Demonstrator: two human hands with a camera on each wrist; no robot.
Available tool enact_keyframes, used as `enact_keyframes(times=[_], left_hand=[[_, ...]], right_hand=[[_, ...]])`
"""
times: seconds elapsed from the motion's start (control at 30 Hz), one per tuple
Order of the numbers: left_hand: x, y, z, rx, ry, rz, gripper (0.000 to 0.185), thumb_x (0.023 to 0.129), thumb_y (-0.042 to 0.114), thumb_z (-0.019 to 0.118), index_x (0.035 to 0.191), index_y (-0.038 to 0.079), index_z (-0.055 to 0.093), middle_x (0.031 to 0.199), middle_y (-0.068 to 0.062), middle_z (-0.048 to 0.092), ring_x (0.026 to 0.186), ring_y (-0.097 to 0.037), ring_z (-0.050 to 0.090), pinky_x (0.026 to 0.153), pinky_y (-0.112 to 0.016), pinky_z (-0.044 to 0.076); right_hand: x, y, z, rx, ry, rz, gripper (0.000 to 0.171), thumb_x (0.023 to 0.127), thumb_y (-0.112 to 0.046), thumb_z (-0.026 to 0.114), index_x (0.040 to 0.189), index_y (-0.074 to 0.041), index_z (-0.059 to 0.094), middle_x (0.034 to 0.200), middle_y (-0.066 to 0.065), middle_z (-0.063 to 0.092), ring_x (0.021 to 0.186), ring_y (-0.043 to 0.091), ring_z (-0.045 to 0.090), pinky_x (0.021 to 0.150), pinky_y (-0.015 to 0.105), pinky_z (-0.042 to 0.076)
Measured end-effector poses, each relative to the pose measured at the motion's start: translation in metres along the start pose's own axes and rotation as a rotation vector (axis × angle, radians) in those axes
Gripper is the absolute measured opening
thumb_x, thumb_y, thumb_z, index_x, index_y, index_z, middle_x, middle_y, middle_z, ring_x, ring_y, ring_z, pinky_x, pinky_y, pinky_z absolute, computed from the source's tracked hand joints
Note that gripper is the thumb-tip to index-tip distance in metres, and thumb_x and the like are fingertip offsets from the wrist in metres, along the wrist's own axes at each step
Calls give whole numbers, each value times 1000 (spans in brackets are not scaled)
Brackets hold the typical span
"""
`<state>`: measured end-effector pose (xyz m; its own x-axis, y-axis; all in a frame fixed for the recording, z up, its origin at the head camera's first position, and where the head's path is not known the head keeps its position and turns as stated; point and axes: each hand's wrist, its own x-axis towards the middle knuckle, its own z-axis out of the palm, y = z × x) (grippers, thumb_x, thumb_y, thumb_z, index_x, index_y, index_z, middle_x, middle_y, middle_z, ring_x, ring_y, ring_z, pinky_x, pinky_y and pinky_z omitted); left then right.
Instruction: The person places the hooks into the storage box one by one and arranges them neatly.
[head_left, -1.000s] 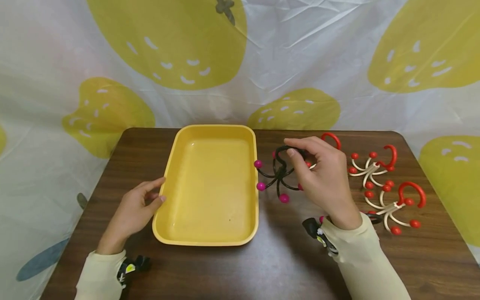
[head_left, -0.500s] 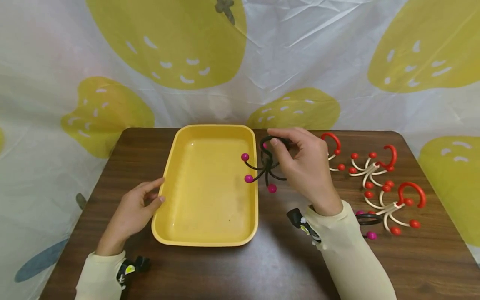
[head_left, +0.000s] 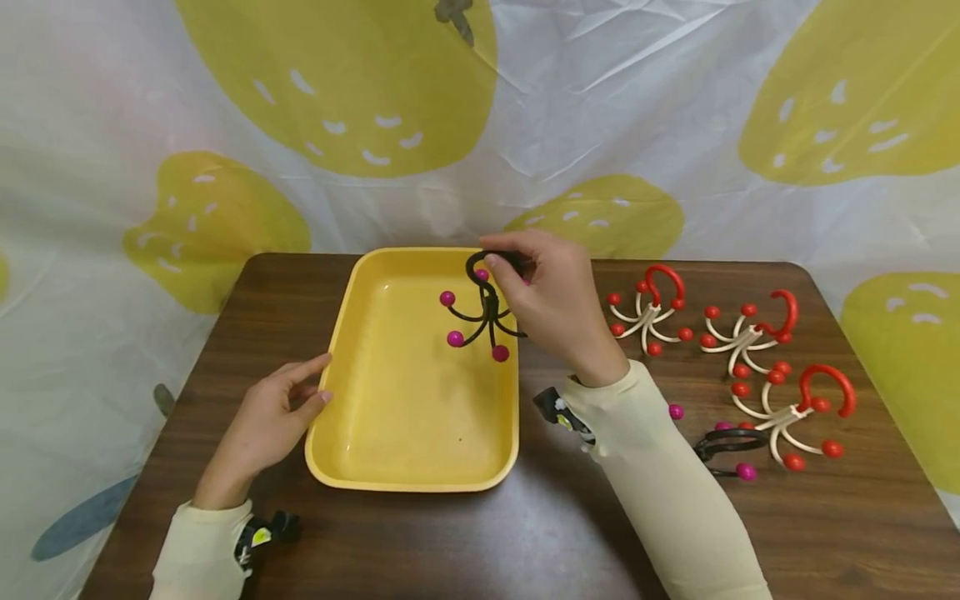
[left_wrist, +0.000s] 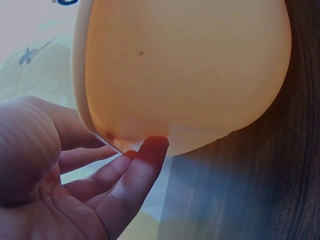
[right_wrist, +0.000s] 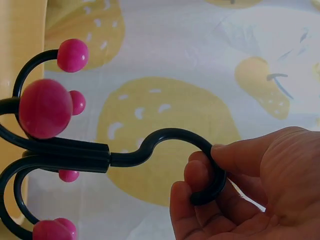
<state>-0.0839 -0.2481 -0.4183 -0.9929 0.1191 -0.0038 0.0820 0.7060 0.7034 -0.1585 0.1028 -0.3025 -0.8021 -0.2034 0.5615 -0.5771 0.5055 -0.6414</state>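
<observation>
My right hand (head_left: 551,296) pinches the curved hook end of a black multi-arm hanger (head_left: 491,307) with pink ball tips. In the right wrist view, the thumb and fingers close on the black hook (right_wrist: 175,135), and the arms with pink balls (right_wrist: 46,109) spread out at left. The hanger hangs above the right part of a yellow tray (head_left: 412,482), apart from its floor. My left hand (head_left: 262,421) touches the tray's left rim with loosely extended fingers. In the left wrist view, the fingertips (left_wrist: 152,145) lie against the tray wall (left_wrist: 190,90).
Right of the tray, several white hangers with red hooks and balls (head_left: 648,315) lie on the brown table (head_left: 525,542). Another black hanger with pink balls (head_left: 731,442) is partly hidden by the right sleeve. A fruit-patterned cloth (head_left: 600,125) hangs behind the table.
My right hand has carried the black hanger leftward and upward, from beside the tray to above its right part. The white hanger behind it has come into full view. The left hand stays put.
</observation>
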Motion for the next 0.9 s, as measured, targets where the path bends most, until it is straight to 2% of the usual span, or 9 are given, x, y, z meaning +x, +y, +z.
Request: enact_keyframes(times=[0.2, 0.37, 0.47, 0.7, 0.9], left_hand=[[1, 1, 0, -2, -5, -6, 54, 103, 9, 68, 155, 4, 53, 150, -22, 59, 116, -36, 68, 100, -56, 54], [0, 1, 0, 7, -1, -7, 54, 103, 9, 68, 154, 4, 53, 148, -23, 60, 114, -35, 68, 98, -55, 54], [0, 1, 0, 19, 4, -3, 53, 103, 10, 68, 154, 4, 54, 147, -22, 61, 112, -33, 68, 94, -50, 55], [-1, 3, -1, 26, 15, 11, 53, 102, 12, 71, 152, 6, 56, 144, -21, 64, 107, -28, 68, 81, -28, 53], [-1, 4, -1, 19, 9, 12, 54, 102, 11, 71, 153, 6, 56, 145, -22, 63, 107, -28, 69, 81, -27, 54]], right_hand=[[15, 8, 18, 13, -55, 24, 20, 100, -10, 72, 117, -5, 81, 111, 9, 81, 85, 18, 69, 76, 32, 54], [26, 16, 33, -8, -78, 51, 21, 101, -11, 71, 119, -5, 80, 112, 9, 81, 81, 19, 69, 75, 31, 55], [32, 21, 42, -13, -85, 55, 22, 100, -11, 71, 119, -4, 80, 111, 10, 81, 83, 18, 72, 77, 32, 58], [46, 28, 62, -41, -147, 70, 21, 100, -13, 71, 117, -6, 81, 111, 8, 81, 95, 20, 74, 88, 34, 58], [51, 33, 74, -71, -190, 61, 20, 100, -14, 70, 116, -7, 81, 111, 6, 81, 102, 21, 74, 94, 35, 56]])
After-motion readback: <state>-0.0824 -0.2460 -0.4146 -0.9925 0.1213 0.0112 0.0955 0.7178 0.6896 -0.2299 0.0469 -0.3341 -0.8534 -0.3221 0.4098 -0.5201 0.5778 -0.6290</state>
